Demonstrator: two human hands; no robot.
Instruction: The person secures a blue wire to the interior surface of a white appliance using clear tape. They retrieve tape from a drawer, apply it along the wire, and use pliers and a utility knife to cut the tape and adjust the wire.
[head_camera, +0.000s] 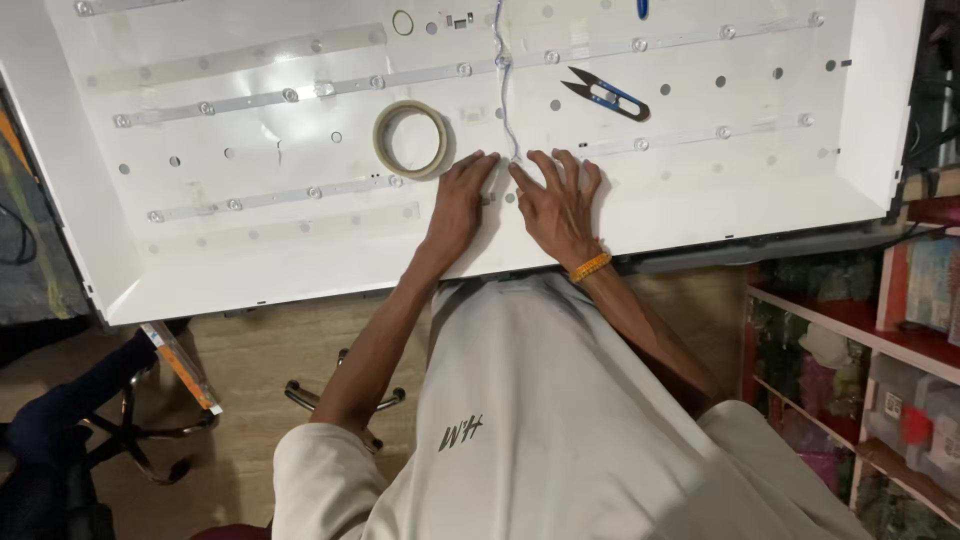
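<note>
White wire (507, 120) in panel tray (700, 215), both hands' fingers (470, 170) flat, released, nr tape roll (410, 139).

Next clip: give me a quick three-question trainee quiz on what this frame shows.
1. True or false: both hands lie flat on the white panel.
2. Which thing lies closest to the left hand? A) the snips B) the tape roll C) the office chair
3. What does the right hand wear at the wrist?

Key
1. True: both hands press palm-down on the panel, on either side of the thin white cable.
2. B: the tape roll sits just above and beside the left hand's fingers.
3. An orange wristband.
</note>
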